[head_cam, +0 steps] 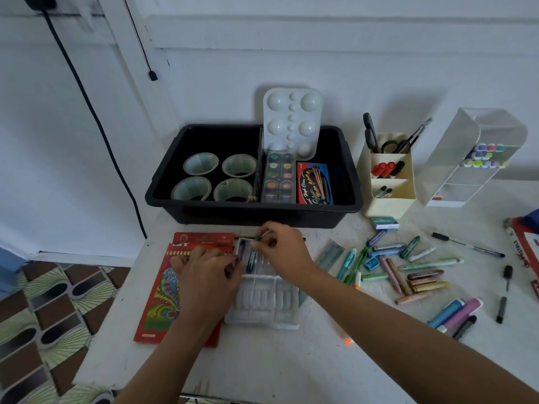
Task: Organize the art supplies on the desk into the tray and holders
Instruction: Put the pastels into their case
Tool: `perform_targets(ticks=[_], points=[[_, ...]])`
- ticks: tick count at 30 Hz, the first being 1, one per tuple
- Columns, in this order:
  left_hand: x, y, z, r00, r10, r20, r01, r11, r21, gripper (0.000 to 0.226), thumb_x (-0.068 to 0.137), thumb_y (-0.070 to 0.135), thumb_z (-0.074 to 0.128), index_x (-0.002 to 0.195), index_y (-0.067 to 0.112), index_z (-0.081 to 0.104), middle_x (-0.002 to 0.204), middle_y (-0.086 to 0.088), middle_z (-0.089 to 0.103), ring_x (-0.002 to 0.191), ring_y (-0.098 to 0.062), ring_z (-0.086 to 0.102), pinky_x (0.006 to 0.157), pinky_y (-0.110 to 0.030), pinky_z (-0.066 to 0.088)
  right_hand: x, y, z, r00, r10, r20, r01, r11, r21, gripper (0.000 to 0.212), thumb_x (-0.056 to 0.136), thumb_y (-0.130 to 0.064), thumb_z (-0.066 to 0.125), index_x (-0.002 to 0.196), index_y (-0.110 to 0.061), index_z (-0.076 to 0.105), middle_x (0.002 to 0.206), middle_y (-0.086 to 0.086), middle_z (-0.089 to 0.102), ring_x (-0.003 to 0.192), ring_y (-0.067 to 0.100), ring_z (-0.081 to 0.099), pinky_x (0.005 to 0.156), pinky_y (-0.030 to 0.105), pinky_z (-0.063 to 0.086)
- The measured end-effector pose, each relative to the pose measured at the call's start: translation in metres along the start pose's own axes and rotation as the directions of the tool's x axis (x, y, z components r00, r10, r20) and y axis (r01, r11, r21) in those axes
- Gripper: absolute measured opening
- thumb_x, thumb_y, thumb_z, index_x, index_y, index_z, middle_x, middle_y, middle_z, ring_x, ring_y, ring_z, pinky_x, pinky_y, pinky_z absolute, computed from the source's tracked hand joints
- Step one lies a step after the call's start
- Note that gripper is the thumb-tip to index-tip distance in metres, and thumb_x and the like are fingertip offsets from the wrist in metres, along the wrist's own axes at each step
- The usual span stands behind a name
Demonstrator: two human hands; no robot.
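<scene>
**Green crayon held at the clear tray**

The left hand (210, 269) lies on the red coloured-pencil box (163, 290). Its fingertips are at the left edge of the clear plastic crayon tray (262, 304), beside a purple crayon (242, 250); I cannot tell if they grip. The right hand (283, 252) pinches the top of a green crayon (251, 259) over the next slot. Loose crayons (420, 275) lie further right.

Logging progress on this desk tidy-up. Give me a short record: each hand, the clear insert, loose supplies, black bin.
left hand: at left edge of clear insert, over red pencil box; grip unclear
right hand: pinches green crayon, in slot beside purple crayon
loose crayons: scattered on desk, right side
black bin: tape rolls, paint set, palette
</scene>
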State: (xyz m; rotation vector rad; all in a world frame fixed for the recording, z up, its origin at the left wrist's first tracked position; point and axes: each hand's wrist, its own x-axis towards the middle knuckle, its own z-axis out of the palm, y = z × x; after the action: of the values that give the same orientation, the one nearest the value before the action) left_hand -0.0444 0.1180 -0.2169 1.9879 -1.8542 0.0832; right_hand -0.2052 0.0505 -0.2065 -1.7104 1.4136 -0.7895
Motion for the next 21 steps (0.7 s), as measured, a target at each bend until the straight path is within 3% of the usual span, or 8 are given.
perform_targets(ticks=[4,7,10,13,14,17,21], points=[[0.002,-0.004,0.001,1.000,0.026,0.017,-0.026,1.000,-0.002,0.012,0.088,0.034,0.075,0.079,0.028,0.079,0.077,0.010,0.069,0.081,-0.012,0.042,0.082,-0.041,0.027,0.003,-0.001,0.007,1.000,-0.013,0.011,0.014,0.998,-0.061,0.020,0.085,-0.030,0.079,0.098,-0.018,0.070,0.081,-0.002,0.071,0.077,0.011,0.066,0.073,0.032,0.057],[0.003,-0.008,0.001,0.999,0.029,0.040,-0.028,0.999,-0.029,0.008,0.087,0.036,0.076,0.083,0.029,0.080,0.081,0.009,0.072,0.084,-0.018,0.054,0.084,-0.040,0.025,0.004,-0.003,0.012,1.000,-0.001,-0.021,0.000,1.000,-0.028,0.014,0.086,-0.026,0.078,0.093,-0.016,0.072,0.081,-0.002,0.073,0.077,0.010,0.067,0.073,0.030,0.057],[0.002,-0.012,0.002,0.998,0.029,0.047,-0.025,0.996,-0.091,0.006,0.087,0.032,0.077,0.090,0.028,0.080,0.085,0.007,0.075,0.088,-0.020,0.057,0.087,-0.045,0.036,0.004,-0.004,0.017,0.998,0.030,-0.046,-0.030,1.000,0.000,0.010,0.087,-0.022,0.077,0.092,-0.014,0.071,0.077,-0.004,0.072,0.076,0.008,0.068,0.071,0.027,0.055],[0.000,-0.013,0.003,0.999,0.033,0.023,-0.031,0.995,-0.097,0.007,0.088,0.031,0.075,0.092,0.029,0.080,0.086,0.008,0.074,0.087,-0.019,0.056,0.085,-0.039,0.026,0.005,-0.004,0.020,0.994,0.073,-0.085,-0.068,0.996,0.051,0.010,0.086,-0.021,0.078,0.089,-0.017,0.069,0.068,-0.009,0.068,0.071,0.007,0.066,0.070,0.029,0.056],[-0.001,-0.014,0.003,0.999,0.038,0.026,-0.036,0.994,-0.099,0.010,0.090,0.032,0.071,0.094,0.029,0.080,0.087,0.009,0.074,0.087,-0.018,0.055,0.085,-0.040,0.029,0.005,-0.004,0.021,0.992,0.073,-0.099,-0.068,0.996,0.052,0.010,0.085,-0.021,0.078,0.087,-0.018,0.069,0.065,-0.009,0.066,0.069,0.006,0.065,0.069,0.031,0.056],[-0.001,-0.015,0.003,0.998,0.039,0.057,-0.033,0.993,-0.113,0.018,0.090,0.030,0.066,0.103,0.029,0.079,0.087,0.010,0.072,0.086,-0.016,0.053,0.084,-0.047,0.041,0.003,-0.003,0.025,0.991,0.038,-0.127,-0.034,0.999,0.039,0.011,0.082,-0.021,0.081,0.082,-0.020,0.070,0.067,-0.009,0.069,0.068,0.005,0.066,0.069,0.033,0.058],[0.000,-0.014,0.000,0.994,0.046,0.103,-0.031,0.989,-0.144,0.028,0.087,0.036,0.054,0.098,0.029,0.079,0.084,0.012,0.068,0.084,-0.013,0.048,0.083,-0.046,0.040,0.000,0.003,0.025,0.989,-0.074,-0.125,0.067,0.996,-0.065,0.010,0.079,-0.026,0.083,0.082,-0.021,0.075,0.079,-0.009,0.071,0.075,0.006,0.065,0.073,0.031,0.056]])
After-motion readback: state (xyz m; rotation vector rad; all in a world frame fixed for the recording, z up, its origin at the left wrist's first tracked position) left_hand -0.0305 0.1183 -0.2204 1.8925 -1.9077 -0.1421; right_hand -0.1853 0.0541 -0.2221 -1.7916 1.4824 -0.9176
